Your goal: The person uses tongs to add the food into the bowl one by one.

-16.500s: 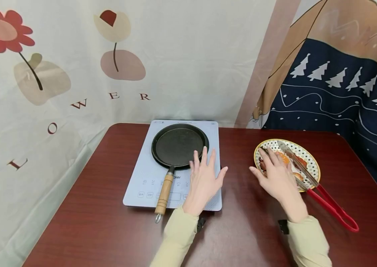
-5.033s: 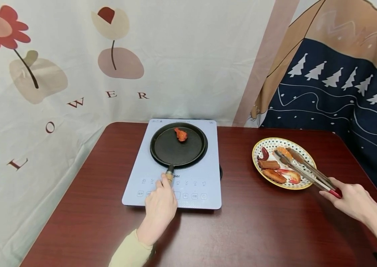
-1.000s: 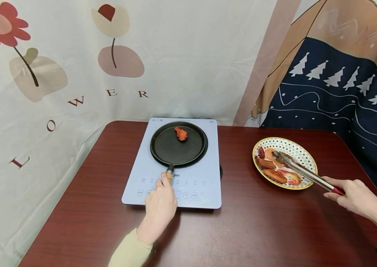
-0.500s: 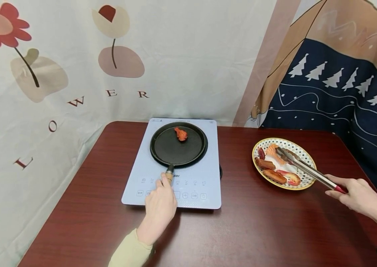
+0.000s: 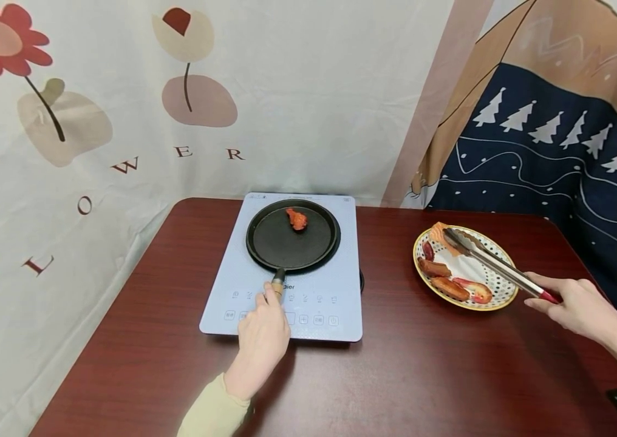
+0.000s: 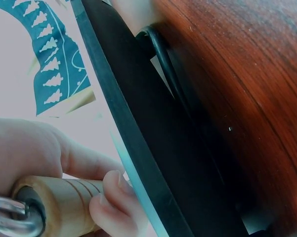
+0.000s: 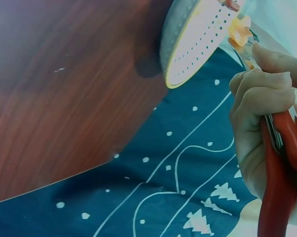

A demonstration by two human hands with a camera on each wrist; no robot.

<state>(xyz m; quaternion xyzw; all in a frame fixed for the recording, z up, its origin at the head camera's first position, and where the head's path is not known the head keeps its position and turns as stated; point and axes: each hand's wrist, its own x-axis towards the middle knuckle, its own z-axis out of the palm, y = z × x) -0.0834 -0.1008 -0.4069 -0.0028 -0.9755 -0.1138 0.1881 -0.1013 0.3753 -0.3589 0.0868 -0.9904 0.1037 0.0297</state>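
My left hand (image 5: 263,334) grips the wooden handle (image 6: 64,205) of a black frying pan (image 5: 286,252). A reddish drumstick-shaped food piece (image 5: 297,220) lies in the pan. At the right, my right hand (image 5: 584,308) squeezes red-handled metal tongs (image 5: 497,265). Their tips pinch an orange, pale-striped slice like salmon (image 5: 438,235), held above the far left rim of a dotted, yellow-edged plate (image 5: 500,296). Still on that plate are a dark red curved piece (image 5: 427,250), a brown chunk (image 5: 434,268), a browned wing-like piece (image 5: 450,288) and a red-and-white piece (image 5: 477,291).
The pan stands on a pale blue induction cooktop (image 5: 322,331) with printed controls along its front. Under everything is a dark red wooden table (image 5: 396,376). A printed cloth (image 5: 308,91) hangs behind, and a black cord (image 6: 160,54) runs beside the cooktop.
Over the last second the tongs have lifted the orange slice off the plate, up and toward the far left rim. The drumstick-shaped piece entered the pan earlier. My left hand stays put.
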